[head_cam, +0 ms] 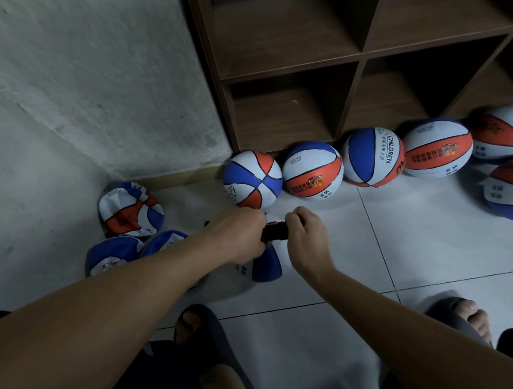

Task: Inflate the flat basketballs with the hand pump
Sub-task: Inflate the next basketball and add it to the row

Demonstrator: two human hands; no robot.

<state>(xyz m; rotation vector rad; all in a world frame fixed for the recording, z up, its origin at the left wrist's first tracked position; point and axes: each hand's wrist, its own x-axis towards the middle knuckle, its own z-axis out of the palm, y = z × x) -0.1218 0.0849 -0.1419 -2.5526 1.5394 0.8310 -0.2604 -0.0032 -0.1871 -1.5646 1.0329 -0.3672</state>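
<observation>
A black hand pump is held between both hands above a blue and white basketball on the floor. My left hand grips the pump's left end, and my right hand curls round its right end. Most of the pump and the ball's top are hidden by the hands. Three crumpled flat balls lie at the left: one red, white and blue by the wall, and two blue ones nearer me.
Several round red, white and blue basketballs line the foot of a brown wooden cubby shelf. A rough white wall closes the left. The floor is white tile. My feet in dark slippers are at the bottom.
</observation>
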